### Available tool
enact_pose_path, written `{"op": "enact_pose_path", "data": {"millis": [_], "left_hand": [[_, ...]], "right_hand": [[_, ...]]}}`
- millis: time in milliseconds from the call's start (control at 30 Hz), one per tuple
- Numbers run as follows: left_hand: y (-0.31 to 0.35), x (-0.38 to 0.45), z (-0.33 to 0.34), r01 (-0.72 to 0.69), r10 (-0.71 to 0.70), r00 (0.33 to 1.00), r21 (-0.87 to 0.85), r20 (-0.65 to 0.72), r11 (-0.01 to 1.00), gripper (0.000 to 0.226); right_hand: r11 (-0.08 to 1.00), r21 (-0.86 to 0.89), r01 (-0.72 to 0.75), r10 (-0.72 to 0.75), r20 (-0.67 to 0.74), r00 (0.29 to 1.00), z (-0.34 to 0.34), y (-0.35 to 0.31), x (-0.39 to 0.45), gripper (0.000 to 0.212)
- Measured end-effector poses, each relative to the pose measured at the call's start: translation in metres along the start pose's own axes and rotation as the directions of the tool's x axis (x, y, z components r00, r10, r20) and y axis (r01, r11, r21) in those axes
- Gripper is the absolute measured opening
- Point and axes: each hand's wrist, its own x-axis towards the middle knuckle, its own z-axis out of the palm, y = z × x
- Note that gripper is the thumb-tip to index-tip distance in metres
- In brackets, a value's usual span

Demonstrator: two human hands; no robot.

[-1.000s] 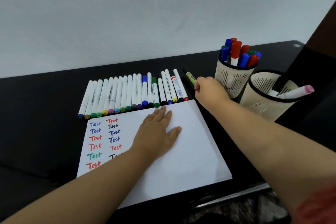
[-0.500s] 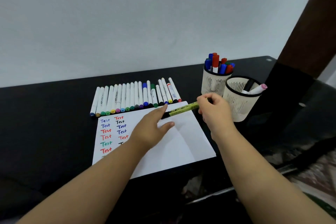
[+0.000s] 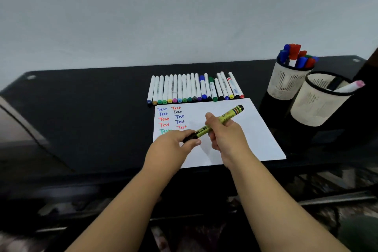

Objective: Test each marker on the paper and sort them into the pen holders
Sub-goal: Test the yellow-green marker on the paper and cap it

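Observation:
A yellow-green marker (image 3: 229, 114) with black ends is held slanted over the white paper (image 3: 253, 129). My right hand (image 3: 225, 135) grips its middle. My left hand (image 3: 173, 147) pinches its black cap end at the lower left. The paper carries two columns of the word "Test" in blue, red, black and green. A row of several white markers (image 3: 192, 88) with coloured caps lies just beyond the paper. Two beige mesh pen holders stand at the right: the far holder (image 3: 286, 84) is full of red, blue and green markers, the near holder (image 3: 315, 106) has a pink-tipped marker and a dark one.
The black glass table (image 3: 92, 112) runs left to right against a pale wall. Its front edge lies just below the paper. A dark brown post (image 3: 372, 55) rises at the far right behind the holders.
My right hand lifted the yellow-green marker off the table and brought it over the paper. My left hand left the paper and took hold of the marker's cap end.

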Motion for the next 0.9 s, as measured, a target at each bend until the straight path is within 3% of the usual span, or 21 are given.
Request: {"op": "enact_pose_path", "data": {"millis": [167,333,567,767,900], "left_hand": [[-0.019,-0.007,-0.001,0.064,-0.064,0.998,-0.021,-0.016,0.998,0.038],[-0.028,-0.004,-0.012,0.097,-0.096,0.995,0.03,-0.013,0.995,0.034],[-0.032,-0.005,-0.017,0.051,-0.05,0.999,0.079,-0.021,0.996,0.039],[-0.039,-0.002,-0.02,0.148,-0.137,0.987,-0.145,0.082,0.978,0.043],[-0.038,-0.001,-0.024,0.177,-0.142,0.98,-0.288,0.138,0.941,0.012]], "right_hand": [[0.996,-0.073,0.049,-0.047,0.036,0.998,0.013,0.01,-0.002,0.028],[0.999,0.007,0.038,-0.039,0.046,0.998,0.025,0.011,-0.002,0.029],[0.999,-0.029,0.04,-0.037,0.104,0.994,0.039,0.02,0.004,0.03],[0.997,-0.035,0.07,-0.066,0.104,0.992,0.041,0.019,0.008,0.033],[0.997,-0.027,0.072,-0.069,0.111,0.991,0.042,0.019,0.008,0.033]]}}
